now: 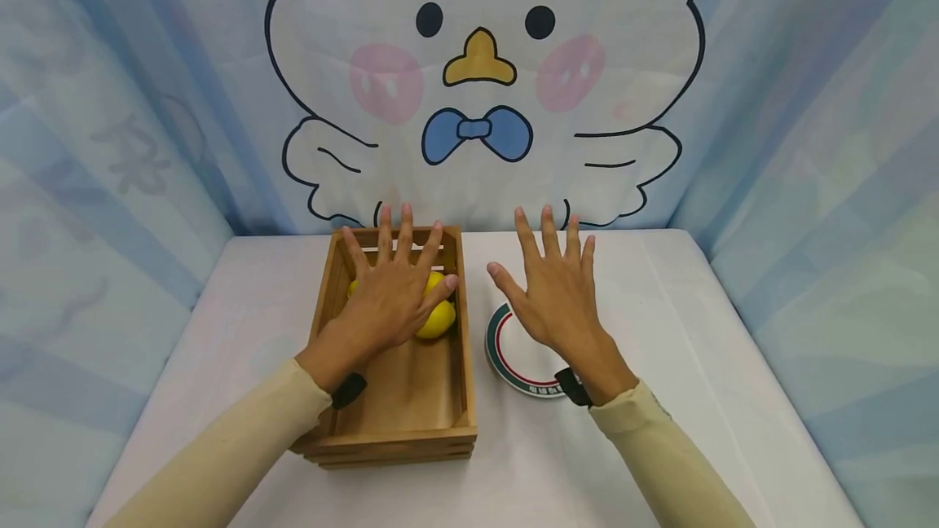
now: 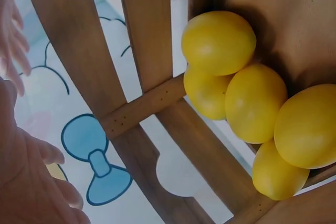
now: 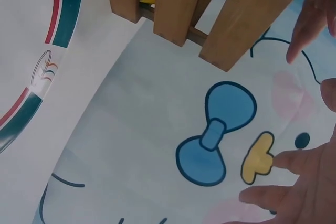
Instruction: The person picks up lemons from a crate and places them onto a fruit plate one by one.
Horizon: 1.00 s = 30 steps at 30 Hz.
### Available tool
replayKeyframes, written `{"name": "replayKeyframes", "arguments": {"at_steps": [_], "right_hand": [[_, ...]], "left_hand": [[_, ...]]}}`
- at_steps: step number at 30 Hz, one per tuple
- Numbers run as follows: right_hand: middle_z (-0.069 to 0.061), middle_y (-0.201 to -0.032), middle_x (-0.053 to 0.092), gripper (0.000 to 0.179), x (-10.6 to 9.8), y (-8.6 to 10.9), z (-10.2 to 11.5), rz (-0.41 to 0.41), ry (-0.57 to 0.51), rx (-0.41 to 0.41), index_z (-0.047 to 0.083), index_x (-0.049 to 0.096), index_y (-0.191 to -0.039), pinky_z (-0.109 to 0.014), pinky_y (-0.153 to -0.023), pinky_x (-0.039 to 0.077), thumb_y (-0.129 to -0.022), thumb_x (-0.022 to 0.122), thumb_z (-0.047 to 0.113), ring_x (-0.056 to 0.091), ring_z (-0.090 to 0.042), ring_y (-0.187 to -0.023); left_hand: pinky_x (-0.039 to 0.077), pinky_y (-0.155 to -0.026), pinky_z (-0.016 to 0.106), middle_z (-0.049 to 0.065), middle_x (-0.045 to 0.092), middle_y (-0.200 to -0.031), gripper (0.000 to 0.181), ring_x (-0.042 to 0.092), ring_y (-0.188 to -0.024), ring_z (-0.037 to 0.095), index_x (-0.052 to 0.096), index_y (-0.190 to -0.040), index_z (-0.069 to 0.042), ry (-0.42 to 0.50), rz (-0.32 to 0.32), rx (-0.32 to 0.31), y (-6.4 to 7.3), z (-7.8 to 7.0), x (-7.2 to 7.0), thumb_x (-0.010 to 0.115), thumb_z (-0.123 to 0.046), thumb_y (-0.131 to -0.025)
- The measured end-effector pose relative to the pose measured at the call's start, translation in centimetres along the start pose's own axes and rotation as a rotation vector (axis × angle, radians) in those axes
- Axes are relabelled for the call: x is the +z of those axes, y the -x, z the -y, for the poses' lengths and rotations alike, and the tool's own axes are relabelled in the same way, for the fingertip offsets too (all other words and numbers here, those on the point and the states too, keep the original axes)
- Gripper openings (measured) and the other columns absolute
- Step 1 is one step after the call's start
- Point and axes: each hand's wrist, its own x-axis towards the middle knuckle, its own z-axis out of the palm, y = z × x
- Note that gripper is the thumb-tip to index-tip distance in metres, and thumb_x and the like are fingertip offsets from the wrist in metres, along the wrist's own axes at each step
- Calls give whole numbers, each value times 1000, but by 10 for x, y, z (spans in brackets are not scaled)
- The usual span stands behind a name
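Observation:
Above the wooden crate, my left hand hovers with its fingers spread, holding nothing. Several yellow lemons lie bunched at the far end of the crate; in the head view the hand partly covers them, and one lemon shows beside the thumb. My right hand is also spread and holds nothing. Beneath it is a round white plate with a green and red rim, partly hidden by that hand and wrist.
Slatted sides form the crate's walls. A white-covered table carries the crate and plate. Behind it hangs a curtain printed with a cartoon bird, and more curtains close off the left and right.

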Motion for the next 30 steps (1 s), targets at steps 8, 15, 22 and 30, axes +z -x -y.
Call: {"name": "replayKeyframes", "arguments": {"at_steps": [8, 15, 22, 30], "right_hand": [[-21, -175, 27, 83, 4, -2, 0, -59, -115, -97, 24, 21, -172, -68, -130, 15, -105, 51, 62, 21, -47, -162], [-18, -171, 35, 79, 10, -3, 2, -66, -237, -163, 24, 26, -170, -65, -127, 24, -104, 57, 56, 31, -41, -156], [-8, -168, 41, 76, 9, -7, 8, -16, -378, -210, 26, 30, -169, -62, -124, 28, -104, 60, 52, 38, -34, -152], [0, -167, 43, 82, 6, -12, 18, 71, -499, -241, 30, 30, -168, -59, -125, 32, -99, 69, 51, 39, -27, -153]], "left_hand": [[-2, -123, 82, 27, 17, -175, 75, 14, -163, 50, 10, -173, -24, 40, -11, 6, 6, 10, -9, 33, -61, -111], [30, -124, 71, 28, 42, -163, 68, 44, -150, 49, 39, -166, -14, 118, -131, 80, 14, 25, -16, 55, -48, -109], [39, -117, 71, 24, 44, -163, 61, 44, -148, 48, 48, -160, -12, 291, -154, 134, 30, 45, -28, 65, -37, -107], [26, -121, 76, 19, 36, -171, 61, 31, -156, 49, 45, -162, -15, 515, -54, 80, 52, 74, -41, 66, -31, -107]]}}
